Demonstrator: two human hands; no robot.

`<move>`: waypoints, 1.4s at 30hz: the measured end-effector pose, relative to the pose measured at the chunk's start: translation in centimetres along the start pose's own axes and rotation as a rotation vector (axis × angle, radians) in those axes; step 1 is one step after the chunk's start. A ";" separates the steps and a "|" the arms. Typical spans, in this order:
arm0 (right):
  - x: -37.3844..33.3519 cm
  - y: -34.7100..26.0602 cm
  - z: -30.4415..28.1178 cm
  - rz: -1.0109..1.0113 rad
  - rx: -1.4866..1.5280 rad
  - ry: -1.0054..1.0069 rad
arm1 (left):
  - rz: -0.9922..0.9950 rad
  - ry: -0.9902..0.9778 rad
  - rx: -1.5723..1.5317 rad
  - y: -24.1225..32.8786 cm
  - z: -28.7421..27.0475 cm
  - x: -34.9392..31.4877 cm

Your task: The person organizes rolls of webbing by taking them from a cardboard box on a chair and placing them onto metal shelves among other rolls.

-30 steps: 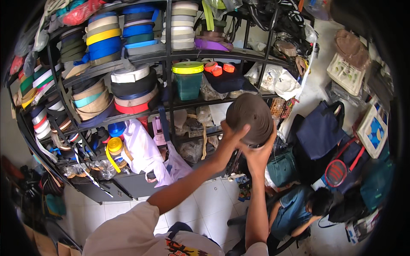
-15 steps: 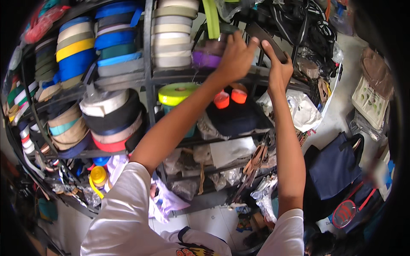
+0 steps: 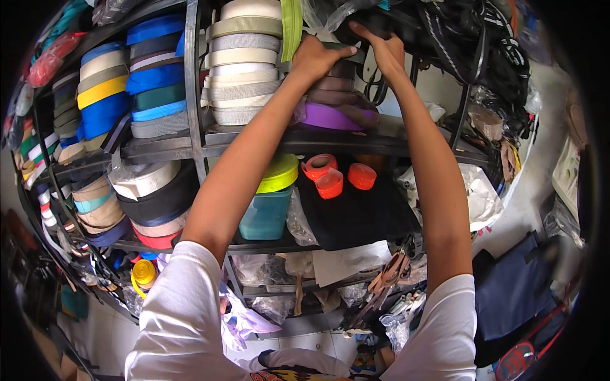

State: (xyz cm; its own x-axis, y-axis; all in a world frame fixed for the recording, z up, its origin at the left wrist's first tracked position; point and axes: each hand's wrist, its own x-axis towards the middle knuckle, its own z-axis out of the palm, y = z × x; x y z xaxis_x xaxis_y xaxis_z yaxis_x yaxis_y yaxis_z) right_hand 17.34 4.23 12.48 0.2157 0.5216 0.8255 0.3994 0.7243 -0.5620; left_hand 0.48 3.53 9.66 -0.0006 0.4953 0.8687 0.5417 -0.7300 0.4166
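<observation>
Both my arms reach up to the upper shelf. My left hand is at the top of a stack of brown rolls of webbing, its thumb laid over a dark roll of webbing; its other fingers are partly hidden. Close by on the right, my right hand has a digit stretched out toward the left, with nothing plainly visible in its grip. Dark material behind it blurs the outline. At the bottom of the stack lies a purple roll, left of which stand several white and cream rolls.
Blue, yellow and grey rolls fill the shelf's left part. Below are orange rolls on black cloth, and a lime-green roll on a teal container. Black zippers hang at right. A metal post divides the shelf.
The dark flat roll that was in my right hand no longer shows clearly there. Both hands have moved left and upward in view, closer to the brown stack, and the view has shifted.
</observation>
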 end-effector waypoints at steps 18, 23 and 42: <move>-0.6 1.4 2.5 -0.083 0.218 -0.260 | -0.052 0.128 0.027 -0.6 0.6 -0.9; -2.3 0.8 1.7 -0.056 0.332 -0.231 | -0.119 0.042 0.001 -0.7 0.8 -0.8; 1.2 4.9 1.0 0.131 0.550 -0.070 | -0.287 0.175 -0.111 0.6 -1.7 -4.0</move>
State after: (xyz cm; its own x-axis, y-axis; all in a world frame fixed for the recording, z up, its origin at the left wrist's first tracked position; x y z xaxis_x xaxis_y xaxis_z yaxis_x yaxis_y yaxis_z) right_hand 18.64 8.92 10.69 0.1652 0.6382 0.7519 -0.1537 0.7697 -0.6196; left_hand -0.63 0.33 6.82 -0.2891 0.6066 0.7406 0.4036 -0.6243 0.6689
